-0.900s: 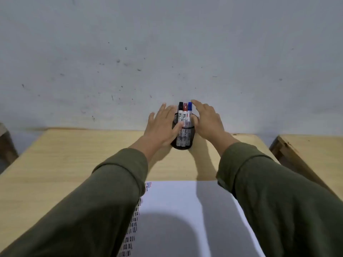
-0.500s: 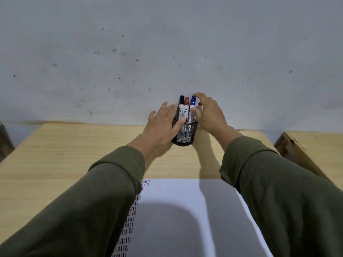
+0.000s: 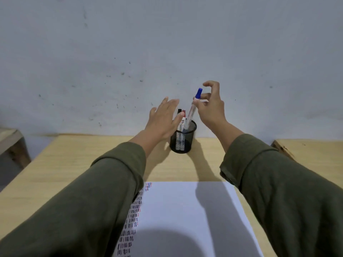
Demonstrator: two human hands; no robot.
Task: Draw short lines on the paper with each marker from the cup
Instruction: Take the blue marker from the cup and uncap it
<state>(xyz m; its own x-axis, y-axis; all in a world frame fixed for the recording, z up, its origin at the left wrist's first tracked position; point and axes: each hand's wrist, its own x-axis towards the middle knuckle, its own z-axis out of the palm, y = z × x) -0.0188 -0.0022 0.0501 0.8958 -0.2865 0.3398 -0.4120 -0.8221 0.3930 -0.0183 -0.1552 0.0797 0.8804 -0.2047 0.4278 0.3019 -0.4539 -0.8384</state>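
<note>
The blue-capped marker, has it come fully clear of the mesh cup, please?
No, the blue-capped marker in the right hand has its lower end inside the mesh cup's rim.

Marker print: the black marker (image 3: 179, 125) and red marker (image 3: 183, 123) in the cup (image 3: 182, 139) carry small dark print on their white barrels, too small for you to read
Paper: the paper (image 3: 185, 216) bears only short drawn strokes, no words or numbers
Readable text: none
</note>
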